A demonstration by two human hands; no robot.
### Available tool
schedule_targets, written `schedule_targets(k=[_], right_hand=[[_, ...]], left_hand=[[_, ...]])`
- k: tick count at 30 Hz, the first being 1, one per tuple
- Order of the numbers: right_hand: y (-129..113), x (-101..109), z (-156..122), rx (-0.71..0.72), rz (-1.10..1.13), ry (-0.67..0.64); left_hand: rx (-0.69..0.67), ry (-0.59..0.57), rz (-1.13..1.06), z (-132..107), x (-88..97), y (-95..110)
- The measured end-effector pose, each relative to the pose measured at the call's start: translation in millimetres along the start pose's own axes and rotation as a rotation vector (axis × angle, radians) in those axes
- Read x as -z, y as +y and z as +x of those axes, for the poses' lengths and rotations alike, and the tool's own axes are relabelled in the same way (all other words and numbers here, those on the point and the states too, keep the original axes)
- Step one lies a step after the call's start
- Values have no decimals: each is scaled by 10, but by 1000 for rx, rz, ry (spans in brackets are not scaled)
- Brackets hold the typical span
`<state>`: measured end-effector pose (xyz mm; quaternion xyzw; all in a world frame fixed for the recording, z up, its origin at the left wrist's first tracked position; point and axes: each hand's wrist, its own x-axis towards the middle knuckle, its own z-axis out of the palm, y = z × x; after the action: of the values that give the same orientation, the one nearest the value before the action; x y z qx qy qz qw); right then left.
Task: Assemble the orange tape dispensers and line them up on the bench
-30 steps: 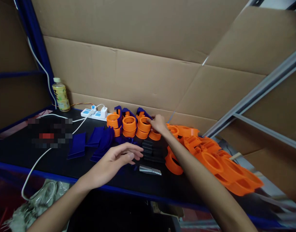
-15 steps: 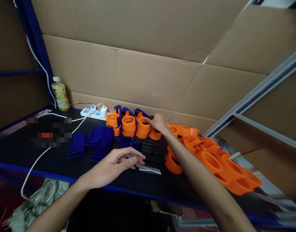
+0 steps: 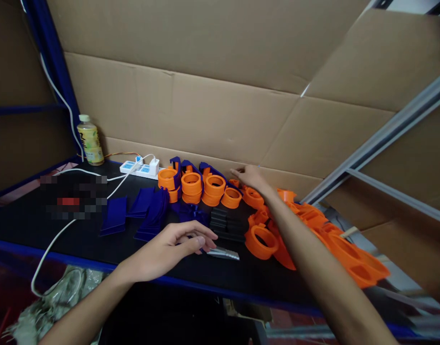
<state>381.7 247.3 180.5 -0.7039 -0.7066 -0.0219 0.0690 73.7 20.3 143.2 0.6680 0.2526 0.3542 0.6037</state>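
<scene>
Slid the right hand [image 3: 251,178] rightward, away from the orange ring stacks [image 3: 213,197], since half a second ago. Closest in, got black tabletop [image 3: 241,275] under both hands. Got the left hand [image 3: 173,243] loosely curled, nothing in it, fingertips right by a silver tool [image 3: 227,254]. Can see blue sheets [image 3: 114,215] left of that hand, black strips [image 3: 224,223] just beyond its fingertips. Got the right hand's fingers partly bent by loose orange rings [image 3: 230,203], can't tell if gripping anything. Farther past the left hand, spot a white power strip [image 3: 128,167] and bottle [image 3: 90,142], cardboard wall [image 3: 205,105] behind everything.
</scene>
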Motion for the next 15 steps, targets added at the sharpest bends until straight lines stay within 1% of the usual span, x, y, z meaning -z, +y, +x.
schedule_targets(k=[3, 5, 7, 11, 15], right_hand=[[264, 106, 13, -99, -158, -33], [396, 107, -2, -138, -253, -59], [473, 62, -30, -145, -324, -83], [501, -54, -79, -136, -412, -117], [466, -68, -75, -125, -454, -118]], left_hand=[[-1, -4, -11, 4, -9, -11], [0, -13, -12, 12, -13, -21], [2, -12, -8, 23, -15, -30], [3, -20, -10, 40, -16, -38], [8, -19, -6, 42, -17, -41]])
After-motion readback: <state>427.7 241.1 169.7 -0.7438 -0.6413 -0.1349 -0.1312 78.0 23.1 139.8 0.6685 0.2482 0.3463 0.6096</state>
